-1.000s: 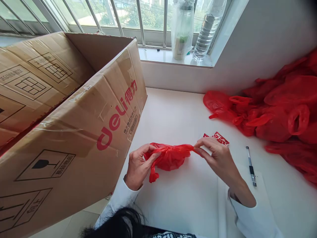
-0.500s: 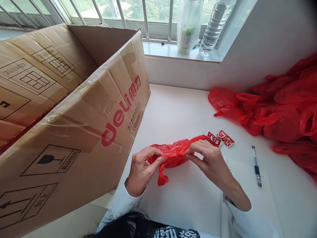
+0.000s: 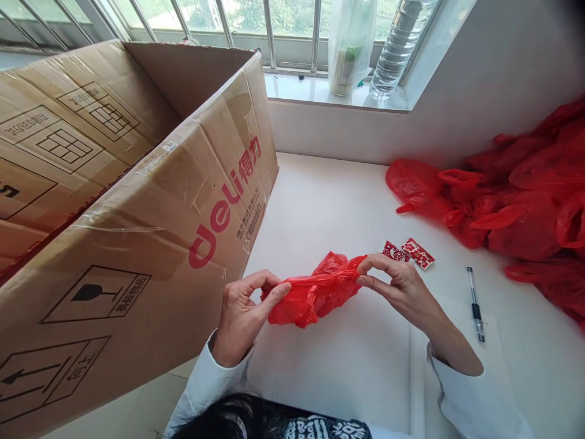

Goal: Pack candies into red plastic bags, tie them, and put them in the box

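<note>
A crumpled red plastic bag is stretched between my two hands above the white table. My left hand pinches its left end between thumb and fingers. At the other end, my right hand grips the bag's upper edge with thumb and fingertips. The bag's lower part hangs loosely in folds. Just behind my right hand lie two small red-and-white patterned packets, one partly covered by the hand.
A large open cardboard box stands on the left. Filled red plastic bags are heaped at the right against the wall. A pen lies at the right. On the windowsill are a water bottle and a clear bag with something inside.
My hands have moved apart, the left one to the left and the right one slightly right. The red bag between them is now pulled wider, and its dangling handle no longer hangs separately.
</note>
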{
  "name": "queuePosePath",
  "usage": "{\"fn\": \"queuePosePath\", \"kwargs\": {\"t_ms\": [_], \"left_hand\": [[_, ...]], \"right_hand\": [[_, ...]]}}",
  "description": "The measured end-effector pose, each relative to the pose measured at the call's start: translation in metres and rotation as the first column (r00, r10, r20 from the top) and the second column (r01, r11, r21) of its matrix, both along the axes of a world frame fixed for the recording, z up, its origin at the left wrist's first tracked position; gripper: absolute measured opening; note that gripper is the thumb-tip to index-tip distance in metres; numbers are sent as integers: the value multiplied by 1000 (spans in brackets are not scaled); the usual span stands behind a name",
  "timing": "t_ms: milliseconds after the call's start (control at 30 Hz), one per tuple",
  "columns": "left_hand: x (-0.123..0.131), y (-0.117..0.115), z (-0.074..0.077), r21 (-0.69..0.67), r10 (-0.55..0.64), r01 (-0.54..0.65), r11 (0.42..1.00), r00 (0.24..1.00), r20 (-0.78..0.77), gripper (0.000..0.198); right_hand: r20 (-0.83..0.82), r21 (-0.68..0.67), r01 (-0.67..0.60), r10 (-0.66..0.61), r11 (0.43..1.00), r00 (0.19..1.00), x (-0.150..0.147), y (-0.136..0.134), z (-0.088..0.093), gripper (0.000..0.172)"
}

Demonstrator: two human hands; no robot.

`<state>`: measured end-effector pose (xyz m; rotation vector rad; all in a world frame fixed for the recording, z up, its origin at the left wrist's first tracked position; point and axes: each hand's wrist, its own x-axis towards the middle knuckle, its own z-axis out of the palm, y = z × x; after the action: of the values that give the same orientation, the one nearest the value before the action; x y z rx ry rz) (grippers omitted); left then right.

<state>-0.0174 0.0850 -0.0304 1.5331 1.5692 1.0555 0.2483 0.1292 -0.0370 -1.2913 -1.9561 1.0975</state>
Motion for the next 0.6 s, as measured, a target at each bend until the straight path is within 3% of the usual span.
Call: {"fn": "queuePosePath", "kwargs": {"t_ms": [200,300,333,400,467,533,600], "left_hand": [[-10,-4,-16,-10,92,-91,996,995,42,31],[-7,-10,-9,-1,96,-96,995,995,-38,21],[-4,-12,-3,40,87,-83,996,991,-105,29],[6,-13,11,203,24,45,978,946,-322,42],[21,-13,23,327,-91,324,888,820,-565,36],[37,-13,28,317,-211,564,762,680,-702,30],[50,-15,25,281,-275,660,696,607,-745,39]], "right_hand": [[39,-77,-7,10,997,999,21,1,-6,23],[119,-65,-72,79,995,990,23,-1,-2,22],[137,-40,-76,81,996,987,21,-2,1,24],[163,48,-73,65,996,985,11,-2,8,32],[211,142,-131,100,981,972,0,-1,14,38],[280,185,-238,181,954,943,-9,-2,19,35],[337,167,-307,239,937,911,-10,-5,20,28]]}}
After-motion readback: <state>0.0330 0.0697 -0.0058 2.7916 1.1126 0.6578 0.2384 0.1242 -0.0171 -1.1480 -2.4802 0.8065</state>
